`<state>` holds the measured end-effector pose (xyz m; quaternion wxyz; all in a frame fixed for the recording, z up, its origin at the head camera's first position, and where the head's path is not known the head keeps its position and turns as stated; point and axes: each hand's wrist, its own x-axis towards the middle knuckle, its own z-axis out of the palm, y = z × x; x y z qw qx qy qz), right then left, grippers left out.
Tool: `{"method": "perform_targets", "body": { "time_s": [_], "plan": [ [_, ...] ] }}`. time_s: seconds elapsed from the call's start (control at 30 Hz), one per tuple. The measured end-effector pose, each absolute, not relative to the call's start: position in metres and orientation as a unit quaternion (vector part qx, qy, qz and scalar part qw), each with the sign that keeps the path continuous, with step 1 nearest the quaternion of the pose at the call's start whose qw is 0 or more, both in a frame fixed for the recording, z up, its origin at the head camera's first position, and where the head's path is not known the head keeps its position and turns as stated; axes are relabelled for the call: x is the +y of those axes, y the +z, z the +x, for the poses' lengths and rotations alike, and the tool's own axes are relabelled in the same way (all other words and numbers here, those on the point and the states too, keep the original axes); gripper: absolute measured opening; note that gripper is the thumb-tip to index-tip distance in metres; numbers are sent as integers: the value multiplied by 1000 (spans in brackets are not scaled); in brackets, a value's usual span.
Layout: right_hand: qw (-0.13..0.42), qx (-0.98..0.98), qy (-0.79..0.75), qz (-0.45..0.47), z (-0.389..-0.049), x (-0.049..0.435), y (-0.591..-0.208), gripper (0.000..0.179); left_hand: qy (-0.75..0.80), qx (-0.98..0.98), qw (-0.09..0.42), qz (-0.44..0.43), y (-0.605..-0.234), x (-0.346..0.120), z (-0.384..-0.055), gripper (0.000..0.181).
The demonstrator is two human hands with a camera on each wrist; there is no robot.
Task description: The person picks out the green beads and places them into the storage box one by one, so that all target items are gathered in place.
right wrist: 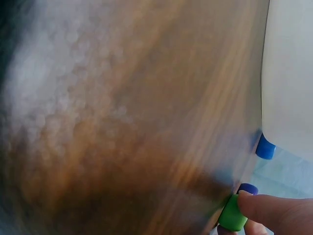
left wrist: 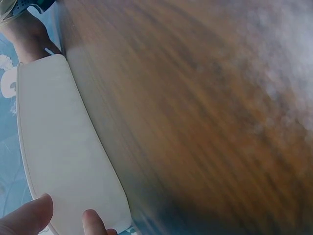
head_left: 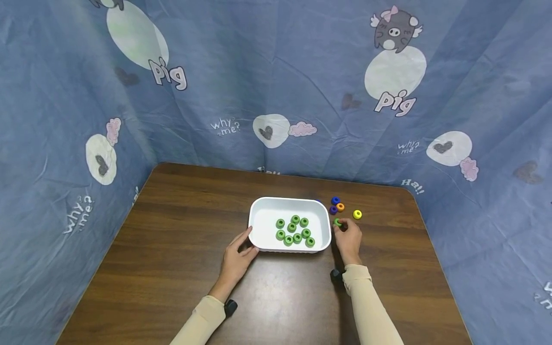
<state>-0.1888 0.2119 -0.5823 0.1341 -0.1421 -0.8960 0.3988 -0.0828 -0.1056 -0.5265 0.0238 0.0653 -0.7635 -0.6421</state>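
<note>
A white rectangular tray [head_left: 265, 215] stands on the table with several green beads [head_left: 292, 227] inside, each with a dark hole. My left hand [head_left: 235, 261] touches the tray's near left corner, its fingers fairly straight; in the left wrist view the fingertips [left wrist: 41, 208] rest against the white wall. Just off the tray's right side, my right hand [head_left: 349, 239] pinches a green bead [right wrist: 232, 213] between thumb and fingers, low by the tabletop. A purple bead [head_left: 333, 210] is right behind it.
Beyond the right hand lie a blue bead [head_left: 335, 200], an orange bead [head_left: 340, 207] and a yellow bead [head_left: 357, 214]. Another blue bead [right wrist: 265, 147] is partly hidden behind the tray. A blue printed curtain [head_left: 271, 86] surrounds the brown wooden table [head_left: 185, 215].
</note>
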Motion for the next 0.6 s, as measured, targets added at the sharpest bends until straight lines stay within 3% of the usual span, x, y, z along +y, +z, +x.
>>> {"method": "perform_targets", "body": {
  "time_s": [0.6],
  "plan": [
    [138, -888, 408, -159, -187, 210, -572, 21, -645, -761, 22, 67, -527, -106, -83, 59]
  ]
}}
